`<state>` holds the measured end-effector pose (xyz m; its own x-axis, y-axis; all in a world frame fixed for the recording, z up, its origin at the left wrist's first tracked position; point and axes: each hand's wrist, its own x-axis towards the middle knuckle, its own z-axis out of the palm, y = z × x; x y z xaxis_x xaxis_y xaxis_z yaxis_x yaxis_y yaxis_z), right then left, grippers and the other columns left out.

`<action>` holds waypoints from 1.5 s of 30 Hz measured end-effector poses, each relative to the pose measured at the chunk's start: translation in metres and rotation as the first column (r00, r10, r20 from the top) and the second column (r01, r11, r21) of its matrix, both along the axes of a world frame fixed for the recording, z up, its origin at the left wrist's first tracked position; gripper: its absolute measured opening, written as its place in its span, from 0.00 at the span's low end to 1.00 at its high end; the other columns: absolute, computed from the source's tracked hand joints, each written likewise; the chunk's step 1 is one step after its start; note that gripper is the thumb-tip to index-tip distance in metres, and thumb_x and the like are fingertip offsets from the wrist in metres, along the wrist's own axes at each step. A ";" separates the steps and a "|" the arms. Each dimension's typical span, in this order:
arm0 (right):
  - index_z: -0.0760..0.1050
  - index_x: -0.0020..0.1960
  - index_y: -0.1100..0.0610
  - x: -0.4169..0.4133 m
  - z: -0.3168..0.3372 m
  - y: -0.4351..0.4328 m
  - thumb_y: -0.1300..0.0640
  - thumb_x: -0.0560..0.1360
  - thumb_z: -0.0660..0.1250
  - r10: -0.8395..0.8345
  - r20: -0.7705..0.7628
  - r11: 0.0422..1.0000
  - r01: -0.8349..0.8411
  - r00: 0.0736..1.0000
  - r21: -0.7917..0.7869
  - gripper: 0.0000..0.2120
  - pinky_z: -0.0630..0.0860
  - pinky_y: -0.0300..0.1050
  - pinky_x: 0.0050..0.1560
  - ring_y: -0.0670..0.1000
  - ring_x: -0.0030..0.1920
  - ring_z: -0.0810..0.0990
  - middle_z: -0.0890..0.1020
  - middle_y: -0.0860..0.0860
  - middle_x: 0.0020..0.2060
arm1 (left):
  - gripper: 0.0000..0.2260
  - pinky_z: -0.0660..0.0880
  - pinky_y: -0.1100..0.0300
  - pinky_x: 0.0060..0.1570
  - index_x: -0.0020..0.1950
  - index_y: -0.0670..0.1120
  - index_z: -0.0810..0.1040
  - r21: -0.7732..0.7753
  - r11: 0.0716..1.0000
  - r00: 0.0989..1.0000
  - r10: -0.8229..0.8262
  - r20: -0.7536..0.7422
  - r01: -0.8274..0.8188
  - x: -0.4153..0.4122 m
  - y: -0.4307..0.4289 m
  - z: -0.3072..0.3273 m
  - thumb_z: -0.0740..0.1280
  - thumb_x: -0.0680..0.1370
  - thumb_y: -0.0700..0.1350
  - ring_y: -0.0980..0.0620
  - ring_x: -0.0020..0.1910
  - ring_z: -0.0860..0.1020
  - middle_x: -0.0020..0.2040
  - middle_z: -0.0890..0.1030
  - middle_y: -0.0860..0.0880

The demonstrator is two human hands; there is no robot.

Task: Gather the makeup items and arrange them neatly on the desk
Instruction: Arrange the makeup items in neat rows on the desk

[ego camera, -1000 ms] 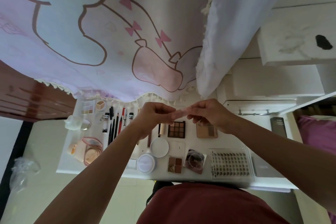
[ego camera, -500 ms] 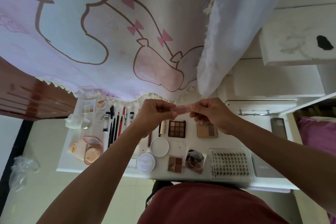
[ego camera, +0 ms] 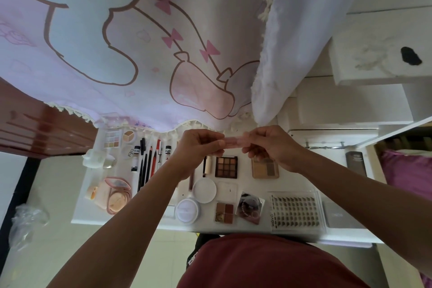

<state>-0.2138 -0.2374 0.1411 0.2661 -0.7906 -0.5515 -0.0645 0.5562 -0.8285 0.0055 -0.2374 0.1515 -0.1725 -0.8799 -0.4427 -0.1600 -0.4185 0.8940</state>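
Left hand (ego camera: 199,147) and right hand (ego camera: 274,147) each pinch 1 end of a pink tube (ego camera: 233,141), possibly lipstick.

Soft, even daylight w/ glare on wood panel (ego camera: 42,128), wide-angle edge warp, slight blur

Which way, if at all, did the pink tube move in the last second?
Yes, slightly. The pink tube, pinched between left hand and right hand, rose in frame, away from the nine-pan eyeshadow palette toward the curtain fringe.
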 end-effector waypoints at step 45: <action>0.79 0.54 0.60 0.003 0.001 -0.002 0.50 0.79 0.66 0.034 0.003 0.994 -0.034 0.999 0.107 0.13 0.77 0.42 0.36 0.53 0.40 0.83 0.85 0.59 0.43 | 0.10 0.80 0.59 0.43 0.54 0.34 0.81 0.026 1.000 1.000 0.009 0.008 -0.009 0.003 -0.001 -0.006 0.71 0.74 0.34 0.46 0.39 0.83 0.43 0.84 0.39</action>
<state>-0.2103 -0.2393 0.1417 0.2928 -0.7178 -0.6317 -0.0836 0.6389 -0.7648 0.0085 -0.2384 0.1456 -0.1608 -0.8697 -0.4667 -0.1629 -0.4430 0.8816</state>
